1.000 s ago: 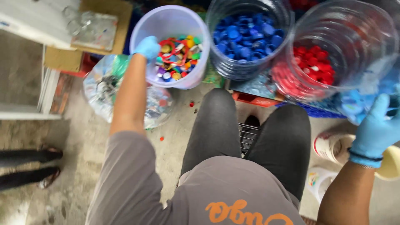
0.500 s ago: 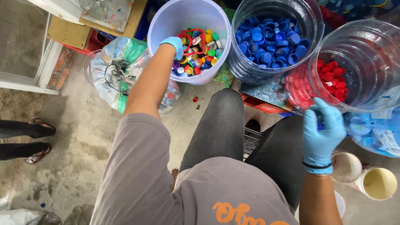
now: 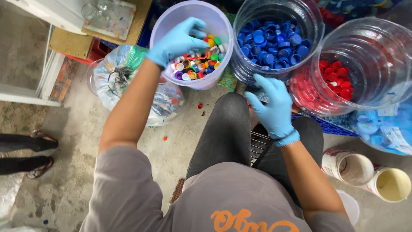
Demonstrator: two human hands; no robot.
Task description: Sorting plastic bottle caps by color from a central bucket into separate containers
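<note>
Gloved hands (image 3: 180, 41) (image 3: 272, 105) over cap tubs (image 3: 223, 64), concrete floor (image 3: 64, 141).

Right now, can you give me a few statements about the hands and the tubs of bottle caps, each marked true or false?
1. The left hand is over the tub of mixed caps. True.
2. The right hand is deep inside the tub of red caps. False: it is in front of the tub of blue caps, above the person's knee.
3. Both hands wear blue gloves. True.
4. The tub of blue caps stands left of the mixed one. False: it stands to its right, between the mixed and red tubs.
5. A few loose caps lie on the floor. True.
</note>
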